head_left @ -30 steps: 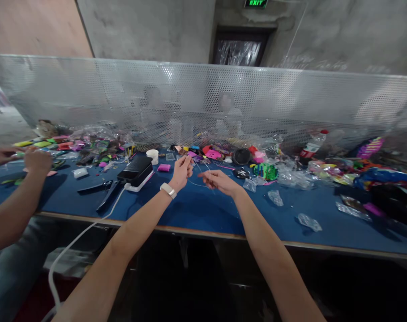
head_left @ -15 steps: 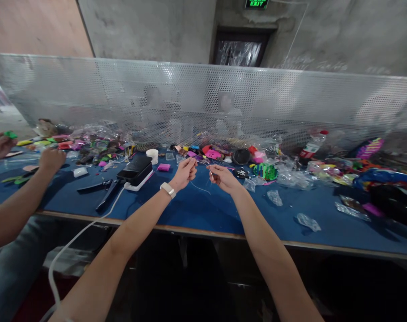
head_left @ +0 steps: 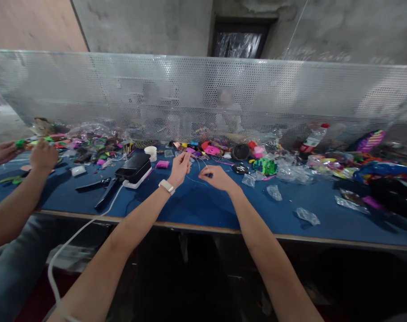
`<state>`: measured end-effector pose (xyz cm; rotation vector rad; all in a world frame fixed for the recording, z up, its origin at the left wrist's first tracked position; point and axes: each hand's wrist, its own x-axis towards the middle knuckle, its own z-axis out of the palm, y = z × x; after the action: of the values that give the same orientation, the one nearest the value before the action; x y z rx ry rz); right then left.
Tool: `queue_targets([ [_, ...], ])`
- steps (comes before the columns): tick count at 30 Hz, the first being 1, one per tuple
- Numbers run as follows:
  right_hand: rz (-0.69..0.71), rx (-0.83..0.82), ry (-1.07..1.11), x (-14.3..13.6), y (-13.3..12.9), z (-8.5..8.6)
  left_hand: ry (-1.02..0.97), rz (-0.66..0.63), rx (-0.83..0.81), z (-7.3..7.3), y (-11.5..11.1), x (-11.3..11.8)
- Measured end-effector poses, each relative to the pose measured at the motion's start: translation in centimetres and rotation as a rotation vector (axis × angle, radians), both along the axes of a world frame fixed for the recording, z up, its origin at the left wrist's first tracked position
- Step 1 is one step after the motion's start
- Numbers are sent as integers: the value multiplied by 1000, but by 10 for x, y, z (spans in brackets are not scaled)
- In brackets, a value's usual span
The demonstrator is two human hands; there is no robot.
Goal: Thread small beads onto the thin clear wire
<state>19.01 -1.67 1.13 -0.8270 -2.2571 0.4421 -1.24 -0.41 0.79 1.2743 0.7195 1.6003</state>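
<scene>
A thin pale thread (head_left: pixel 197 181) loops between my two hands above the blue table (head_left: pixel 193 210). My left hand (head_left: pixel 180 169) is raised, thumb and fingertips pinched on the thread; a white band circles that wrist. Lower and to the right, my right hand (head_left: pixel 218 176) bends downward with its fingertips pinched together on another stretch of the thread. Any finer piece between the fingertips is too small to make out. Near my left hand lie a pink packet (head_left: pixel 162 164) and a white cup (head_left: pixel 151 154).
A black box-shaped device (head_left: pixel 133 166) with a white cable stands left, beside black-handled scissors-like tool (head_left: pixel 105 192). Colourful clutter and plastic bags (head_left: pixel 292 171) line the perforated metal screen (head_left: pixel 190 98). A bottle (head_left: pixel 314 141) stands right. A co-worker's hands (head_left: pixel 44 155) work at far left.
My hands have moved apart: the left went slightly left and up, the right turned downward and lower. The thread loop between them has widened. The view has tilted down slightly.
</scene>
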Motion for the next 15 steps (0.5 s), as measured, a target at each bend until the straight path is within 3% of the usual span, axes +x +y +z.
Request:
queue_targets([
  [5, -243, 232, 157, 9, -2, 8, 21, 30, -15, -1, -1, 1],
  [7, -273, 330, 256, 7, -10, 13, 50, 56, -13, -2, -1, 1],
  [12, -33, 492, -61, 0, -27, 22, 80, 84, -48, -4, 0, 1],
  [15, -26, 474, -237, -1, -28, 23, 43, 100, -89, -4, 3, -2],
])
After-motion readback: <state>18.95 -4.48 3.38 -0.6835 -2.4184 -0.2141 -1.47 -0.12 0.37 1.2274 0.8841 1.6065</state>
